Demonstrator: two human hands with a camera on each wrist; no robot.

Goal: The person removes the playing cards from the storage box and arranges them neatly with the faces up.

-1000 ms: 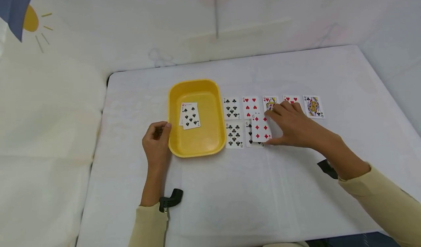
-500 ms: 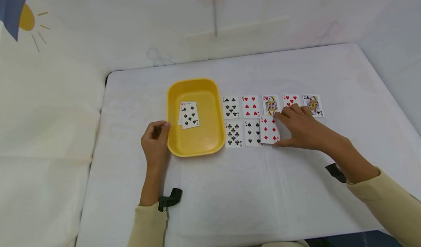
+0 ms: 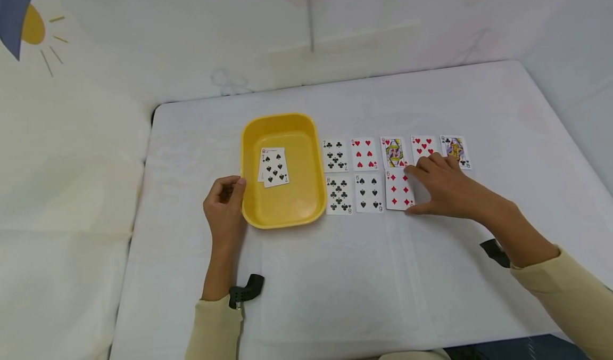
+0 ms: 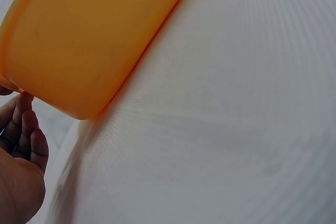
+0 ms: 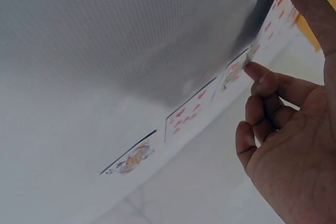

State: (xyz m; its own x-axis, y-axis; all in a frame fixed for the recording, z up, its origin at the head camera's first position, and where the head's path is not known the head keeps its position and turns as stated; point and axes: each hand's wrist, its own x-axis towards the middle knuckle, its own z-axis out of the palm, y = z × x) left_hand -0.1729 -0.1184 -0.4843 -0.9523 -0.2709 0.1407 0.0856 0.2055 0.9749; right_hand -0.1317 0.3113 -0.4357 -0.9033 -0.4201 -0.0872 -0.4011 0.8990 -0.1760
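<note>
My right hand (image 3: 447,192) holds the six of diamonds (image 3: 399,190) by its right-hand corners, thumb at the near one and forefinger at the far one. The card lies beside the six of spades (image 3: 369,193), in the nearer row. In the right wrist view, the other fingers of the right hand (image 5: 283,114) bend loosely below the card. At the left, my left hand (image 3: 225,203) grips the rim of the yellow tray (image 3: 249,211), thumb on top. From the left wrist, the fingers of that hand (image 4: 21,150) show curled by the tray's outer wall (image 4: 79,40).
In the far row lie the seven of clubs (image 3: 335,156), six of hearts (image 3: 365,154), a red queen (image 3: 394,152), seven of hearts (image 3: 423,145) and queen of clubs (image 3: 455,151). The eight of clubs (image 3: 339,194) is nearer. Inside the tray, a seven of spades (image 3: 275,168) overlaps another card.
My right hand has moved right with the six of diamonds, from over the six of spades to beside it. The left hand stays at the tray.
</note>
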